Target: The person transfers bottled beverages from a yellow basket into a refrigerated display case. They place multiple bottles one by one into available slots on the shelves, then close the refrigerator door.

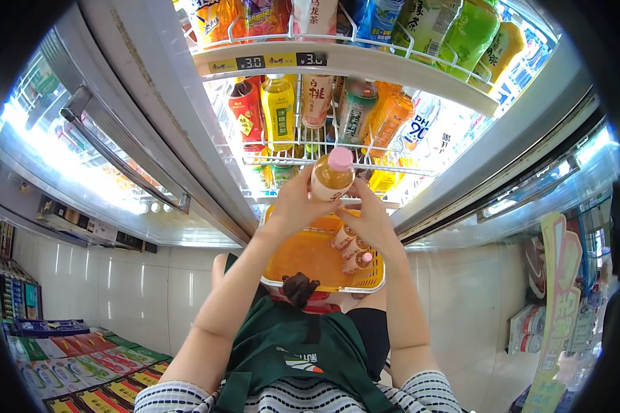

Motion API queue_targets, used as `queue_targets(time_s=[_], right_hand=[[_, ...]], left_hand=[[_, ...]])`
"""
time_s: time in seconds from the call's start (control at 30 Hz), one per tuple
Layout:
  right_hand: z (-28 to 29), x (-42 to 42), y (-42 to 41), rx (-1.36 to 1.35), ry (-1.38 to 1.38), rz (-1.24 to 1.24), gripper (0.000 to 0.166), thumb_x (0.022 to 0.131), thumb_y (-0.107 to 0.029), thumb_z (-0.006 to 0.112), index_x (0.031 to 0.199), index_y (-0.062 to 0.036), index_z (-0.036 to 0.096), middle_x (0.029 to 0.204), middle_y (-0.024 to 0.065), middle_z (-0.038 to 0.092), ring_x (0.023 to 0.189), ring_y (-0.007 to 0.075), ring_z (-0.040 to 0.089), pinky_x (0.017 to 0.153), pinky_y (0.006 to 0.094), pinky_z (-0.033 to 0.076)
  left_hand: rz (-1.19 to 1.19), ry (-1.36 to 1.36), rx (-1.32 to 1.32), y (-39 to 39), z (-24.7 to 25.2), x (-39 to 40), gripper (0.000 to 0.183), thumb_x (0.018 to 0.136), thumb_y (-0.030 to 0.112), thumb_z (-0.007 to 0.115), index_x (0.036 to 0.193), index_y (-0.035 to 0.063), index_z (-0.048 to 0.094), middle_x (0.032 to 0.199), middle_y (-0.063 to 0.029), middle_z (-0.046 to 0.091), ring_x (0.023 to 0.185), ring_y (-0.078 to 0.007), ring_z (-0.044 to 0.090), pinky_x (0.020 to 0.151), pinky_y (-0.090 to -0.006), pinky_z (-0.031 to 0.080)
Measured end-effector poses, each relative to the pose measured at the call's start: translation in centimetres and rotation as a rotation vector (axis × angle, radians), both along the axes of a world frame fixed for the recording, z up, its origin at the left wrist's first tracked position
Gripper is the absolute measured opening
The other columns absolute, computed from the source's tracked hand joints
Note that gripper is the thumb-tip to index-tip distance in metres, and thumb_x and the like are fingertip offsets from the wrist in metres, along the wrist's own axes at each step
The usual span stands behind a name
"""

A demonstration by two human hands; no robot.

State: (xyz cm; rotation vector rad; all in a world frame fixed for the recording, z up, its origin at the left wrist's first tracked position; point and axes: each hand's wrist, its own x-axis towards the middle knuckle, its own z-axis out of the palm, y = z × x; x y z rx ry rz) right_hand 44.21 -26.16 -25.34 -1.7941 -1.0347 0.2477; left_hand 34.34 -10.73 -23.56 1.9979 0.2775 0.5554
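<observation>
A pink-capped bottle of amber tea (332, 175) is held upright between my two hands, just in front of the cooler's middle shelf. My left hand (297, 204) grips its left side. Around its lower right side curl the fingers of my right hand (369, 214). Beneath them, a yellow plastic basket (302, 260) with a pale rim rests before me. Three similar bottles, among them a pink-capped bottle (357, 262), stand along its right wall. On the wire shelf behind my hands is a row of drinks, including a peach-coloured bottle (318, 100).
Open cooler doors flank me, the left with a metal handle (124, 149), the right with a dark seal (501, 170). An upper shelf edge (268, 61) carries price tags. Boxed drinks (88, 361) are stacked at lower left. Bottled water packs (528, 328) lie on the floor at right.
</observation>
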Motion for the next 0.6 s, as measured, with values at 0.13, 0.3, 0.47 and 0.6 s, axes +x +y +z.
queue_targets(time_s=[0.13,0.3,0.47,0.6], right_hand=[[4.8,-0.5,2.8,-0.059,0.131,-0.128,0.058,0.073,0.001,0.068,0.127,-0.0016,0.046,0.108,0.0161,0.064,0.1,0.0314,0.064,0.085,0.0381,0.051],[5.1,2.3,6.3,0.256,-0.327,-0.197,0.053,0.072,0.002,0.068,0.12,-0.0025,0.05,0.106,0.0181,0.064,0.1,0.0357,0.063,0.083,0.0399,0.05],[4.5,3.4,10.9,0.318,-0.349,-0.383,0.046,0.072,0.001,0.069,0.113,-0.0005,0.048,0.102,0.0217,0.063,0.096,0.0398,0.062,0.077,0.0439,0.05],[2.6,5.0,13.5,0.122,-0.252,-0.422,0.045,0.072,-0.006,0.073,0.106,0.0044,0.045,0.091,0.0258,0.064,0.088,0.0428,0.063,0.072,0.047,0.051]], left_hand=[[-0.034,-0.144,0.267,1.8,4.0,0.5,0.071,0.066,0.025,0.084,0.126,0.0069,0.052,0.11,-0.0136,0.052,0.106,-0.0301,0.054,0.091,-0.0392,0.045],[-0.055,-0.241,0.324,3.4,7.5,2.0,0.072,0.068,0.021,0.081,0.132,0.008,0.048,0.117,-0.0142,0.051,0.112,-0.0311,0.053,0.095,-0.0392,0.043],[0.252,-0.179,0.3,5.1,3.4,4.3,0.069,0.075,0.025,0.077,0.131,-0.001,0.046,0.117,-0.0192,0.058,0.111,-0.0319,0.058,0.093,-0.0397,0.046],[0.251,-0.129,0.253,6.1,0.3,5.5,0.059,0.082,0.021,0.069,0.13,-0.004,0.046,0.113,-0.0212,0.062,0.105,-0.0315,0.062,0.088,-0.0381,0.05]])
